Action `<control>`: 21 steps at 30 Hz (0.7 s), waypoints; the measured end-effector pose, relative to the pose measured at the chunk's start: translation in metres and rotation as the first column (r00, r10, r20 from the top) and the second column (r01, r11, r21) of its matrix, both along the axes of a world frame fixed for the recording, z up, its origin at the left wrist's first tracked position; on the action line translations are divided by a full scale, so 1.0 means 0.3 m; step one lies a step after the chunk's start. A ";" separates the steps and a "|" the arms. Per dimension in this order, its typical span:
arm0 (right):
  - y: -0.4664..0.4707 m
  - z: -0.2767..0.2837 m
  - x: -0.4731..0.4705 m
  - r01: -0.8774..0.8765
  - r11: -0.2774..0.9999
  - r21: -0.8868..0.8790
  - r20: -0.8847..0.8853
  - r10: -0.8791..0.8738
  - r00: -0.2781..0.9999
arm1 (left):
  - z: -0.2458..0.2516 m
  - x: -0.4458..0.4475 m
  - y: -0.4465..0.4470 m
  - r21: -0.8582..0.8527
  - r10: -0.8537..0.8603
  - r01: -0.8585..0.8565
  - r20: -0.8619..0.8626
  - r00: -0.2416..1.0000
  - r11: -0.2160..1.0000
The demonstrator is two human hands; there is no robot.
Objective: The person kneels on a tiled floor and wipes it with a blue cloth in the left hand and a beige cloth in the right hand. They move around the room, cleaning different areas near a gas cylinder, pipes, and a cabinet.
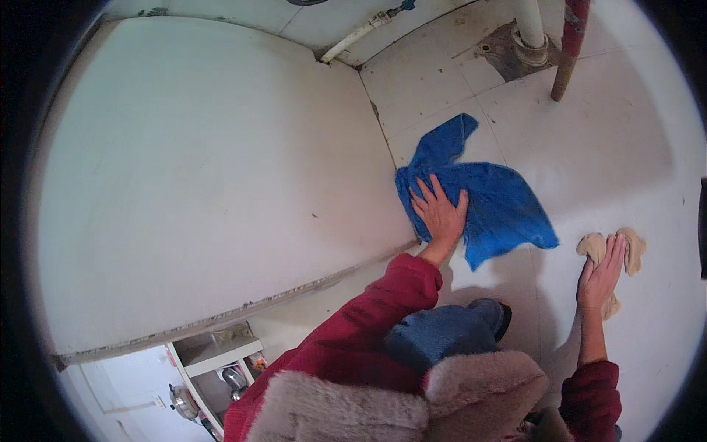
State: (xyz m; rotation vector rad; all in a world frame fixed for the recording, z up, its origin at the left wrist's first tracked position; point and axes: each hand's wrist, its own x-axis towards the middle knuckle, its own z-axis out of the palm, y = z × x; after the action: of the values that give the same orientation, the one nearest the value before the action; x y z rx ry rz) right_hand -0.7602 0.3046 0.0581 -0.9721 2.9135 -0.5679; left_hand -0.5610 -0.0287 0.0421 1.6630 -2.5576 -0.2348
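My left hand (442,215) lies on a crumpled blue cloth (502,204), its fingers spread over the fabric. The cloth rests on the light floor tiles (519,132), with one edge against the base of a large white panel (210,160). Off to the right, my right hand (599,282) is on a bunched beige cloth (635,251) on the floor. Its fingers are straight and close together, and cloth sticks out on both sides of them. Between the two hands is a bent leg in blue jeans (447,331) with a dark shoe (504,321).
A white drain pipe (530,27) enters the floor at a dark, dirty patch. Beside it stands a worn red pole (570,50). A thin white pipe (356,37) with a valve runs along the back wall. Lower left, shelves (221,359) hold metal ware, near a metal pot (184,402).
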 end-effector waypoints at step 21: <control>0.013 -0.017 0.002 -0.009 0.993 0.120 0.019 0.006 1.000 | -0.057 -0.422 -1.041 0.028 0.162 -0.160 -0.055 0.985 0.987</control>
State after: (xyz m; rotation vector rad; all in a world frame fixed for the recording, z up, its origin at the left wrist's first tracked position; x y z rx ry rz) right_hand -0.7597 0.3086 0.0530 -0.9573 2.8875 -0.3935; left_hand -0.6876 -0.3410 0.0251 1.8322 -2.3735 -0.2969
